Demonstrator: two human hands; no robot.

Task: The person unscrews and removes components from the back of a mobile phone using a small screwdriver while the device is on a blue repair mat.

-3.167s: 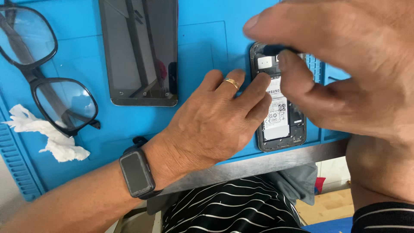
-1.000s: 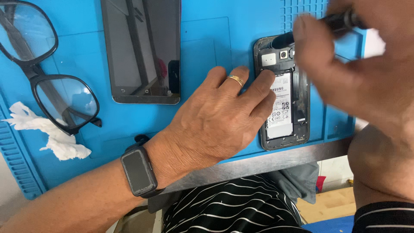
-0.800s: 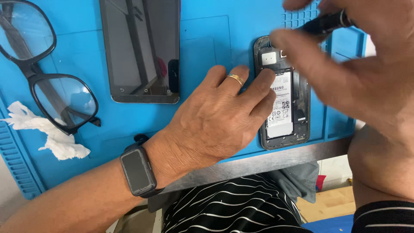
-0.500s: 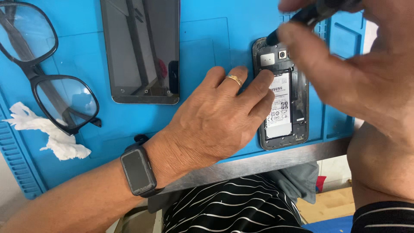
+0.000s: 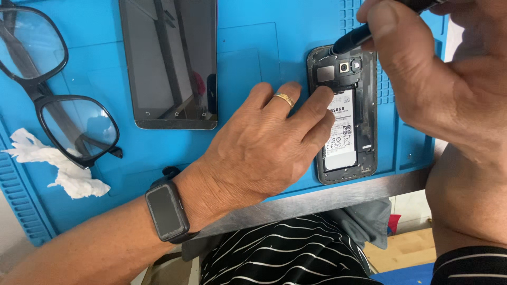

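Opened phone [image 5: 348,132] on blue mat [image 5: 253,53], long axis running away from person, between both hands. Left hand [image 5: 264,153] flat, fingers spread, pressing phone's left edge. Right hand [image 5: 428,79] above, pinched on black screwdriver [image 5: 351,41], tip at phone's top-left corner.

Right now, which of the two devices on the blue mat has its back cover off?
The smaller phone on the right, under the left hand: its battery and camera are exposed. The bigger device beside the glasses shows only a dark screen.
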